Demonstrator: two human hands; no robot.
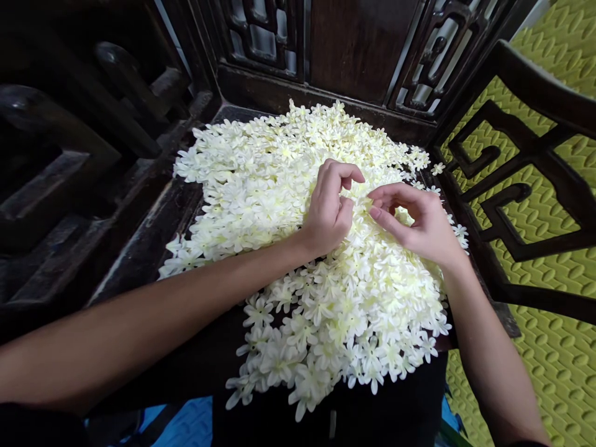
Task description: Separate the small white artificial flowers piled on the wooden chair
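Head view: left hand (328, 211) and right hand (419, 220), fingertips pinched over heaped white flowers (298, 205) on dark chair seat (139, 248), hold unclear

Both forearms bare to the elbow; left hand (328, 208) and right hand (421, 220) ungloved, without rings; nails short.

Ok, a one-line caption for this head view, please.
Left hand and right hand pinch at a heap of white fabric flowers on a dark wooden chair seat.
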